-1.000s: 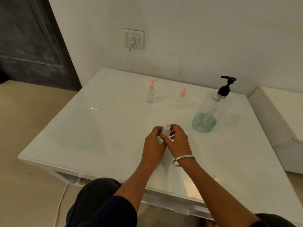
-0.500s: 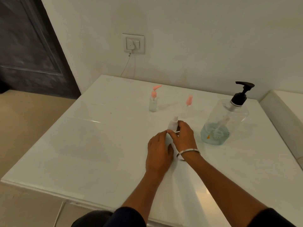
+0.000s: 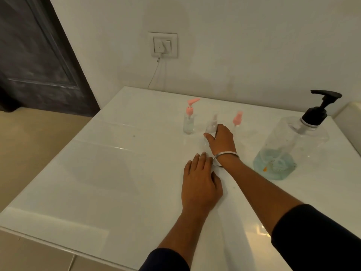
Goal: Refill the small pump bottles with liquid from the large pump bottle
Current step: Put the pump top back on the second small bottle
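surface: glossy white rectangular top (image 3: 109, 173), far edge against the white wall, carries all the bottles.
door: dark grey panelled door (image 3: 35, 55), beyond the surface's far-left corner.
large bottle: clear round plastic pump bottle with black pump head (image 3: 291, 145), upright near the right edge. Shallow layer of pale blue liquid at the bottom, small orange speck in it.
left hand: left hand (image 3: 201, 184) lies palm down, flat on the surface mid-way between near and far edges. Fingers straight and close together, holding nothing. Fingertips just beside the right wrist.
right hand: right hand (image 3: 222, 140) reached toward the far edge, fingers curled round the lower body of a small clear plastic bottle with a clear cap (image 3: 212, 125). Bottle upright; cannot tell if its base touches the surface.
bangle: thin silver metal bangle (image 3: 224, 156) on the right wrist.
socket: white wall socket plate with a white plug in it (image 3: 162, 45), above the far edge, thin white cable hanging down behind the surface.
small bottle A: small clear plastic bottle with pink pump top (image 3: 189, 120), upright near the far edge, just left of the held bottle, apart from it. Contents too faint to judge.
small bottle B: pink pump top (image 3: 237, 118) right of the held bottle, between it and the large bottle. Its clear body barely visible.
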